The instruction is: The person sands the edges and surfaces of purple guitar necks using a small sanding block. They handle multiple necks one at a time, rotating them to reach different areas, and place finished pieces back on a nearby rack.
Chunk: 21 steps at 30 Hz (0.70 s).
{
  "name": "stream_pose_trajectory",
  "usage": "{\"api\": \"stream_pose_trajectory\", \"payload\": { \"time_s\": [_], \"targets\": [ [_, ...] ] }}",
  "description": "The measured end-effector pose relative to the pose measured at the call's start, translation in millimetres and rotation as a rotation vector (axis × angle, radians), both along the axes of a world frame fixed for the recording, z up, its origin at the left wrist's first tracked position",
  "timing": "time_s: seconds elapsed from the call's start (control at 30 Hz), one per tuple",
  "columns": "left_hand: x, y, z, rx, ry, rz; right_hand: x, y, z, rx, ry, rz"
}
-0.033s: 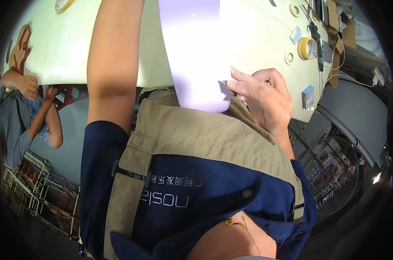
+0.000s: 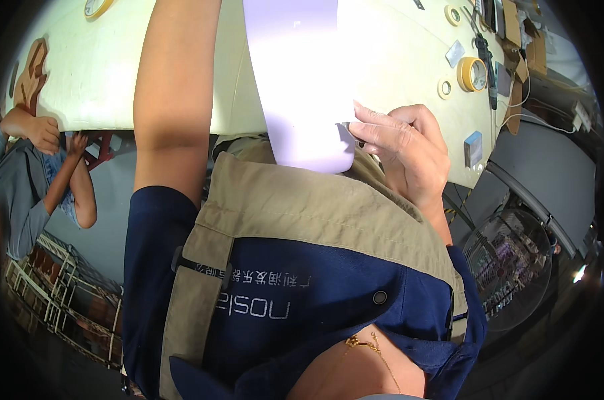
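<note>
A smooth, glossy lilac piece (image 2: 309, 143) with a squared, rounded end slants from the top edge down to my apron. Strong light washes out much of its surface, and its far end is cut off. At its right edge, my right hand (image 2: 409, 143) pinches a small, thin, dark piece (image 2: 345, 125) between thumb and fingers. Most of that piece is hidden by the fingers, so I cannot make out its kind. My left forearm (image 2: 172, 87) stretches up past the top edge to the left of the lilac piece; the left hand itself is out of the picture.
Tape rolls (image 2: 473, 74) and a small blue-grey block (image 2: 473, 149) lie on the pale table (image 2: 409, 60). A caged fan (image 2: 509, 267) stands at the lower right. Another person's hand (image 2: 43, 135) is by a brown wooden piece (image 2: 32, 77) at far left.
The tip of the small dark piece in my right fingers has shifted very slightly against the lilac surface. All else looks the same.
</note>
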State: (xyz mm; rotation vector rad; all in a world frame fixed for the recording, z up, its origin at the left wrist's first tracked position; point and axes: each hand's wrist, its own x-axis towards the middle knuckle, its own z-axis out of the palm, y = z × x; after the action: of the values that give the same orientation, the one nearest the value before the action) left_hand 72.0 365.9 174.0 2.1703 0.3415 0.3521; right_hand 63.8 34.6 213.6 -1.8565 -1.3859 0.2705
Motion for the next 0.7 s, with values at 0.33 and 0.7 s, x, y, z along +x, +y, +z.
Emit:
{"api": "stream_pose_trajectory", "payload": {
  "time_s": [0.33,0.7],
  "targets": [
    [5.6,0.2,-6.2,-0.025,0.016,0.079,1.4,0.8,2.3,-0.041,-0.115,0.017],
    [16.4,7.1,-11.3,-0.028,0.006,0.004,7.3,6.6,16.9,-0.023,-0.014,0.006]
  ]
}}
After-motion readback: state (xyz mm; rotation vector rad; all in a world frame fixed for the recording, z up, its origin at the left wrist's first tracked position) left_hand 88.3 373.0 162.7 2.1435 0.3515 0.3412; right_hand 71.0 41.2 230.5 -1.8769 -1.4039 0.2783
